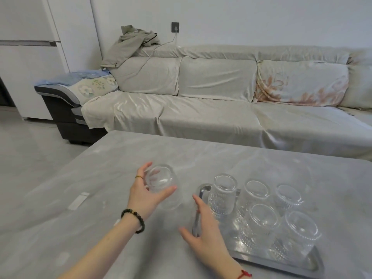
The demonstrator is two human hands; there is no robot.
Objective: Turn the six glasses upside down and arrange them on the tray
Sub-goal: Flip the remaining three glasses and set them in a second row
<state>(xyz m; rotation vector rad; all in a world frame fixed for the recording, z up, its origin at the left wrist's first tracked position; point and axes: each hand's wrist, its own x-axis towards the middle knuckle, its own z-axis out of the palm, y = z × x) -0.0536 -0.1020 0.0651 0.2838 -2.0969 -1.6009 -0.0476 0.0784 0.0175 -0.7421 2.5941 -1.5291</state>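
Beside the tray (314,264), left hand (145,195) gripping glass (161,179), five inverted.

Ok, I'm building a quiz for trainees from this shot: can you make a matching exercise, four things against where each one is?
Things:
1. sixth glass
2. right hand
3. jacket
4. five upturned glasses

Places:
A. draped over the sofa's backrest
B. standing on the metal tray
C. held in the left hand above the table
D. at the tray's left edge

Pairs: 1-C, 2-D, 3-A, 4-B
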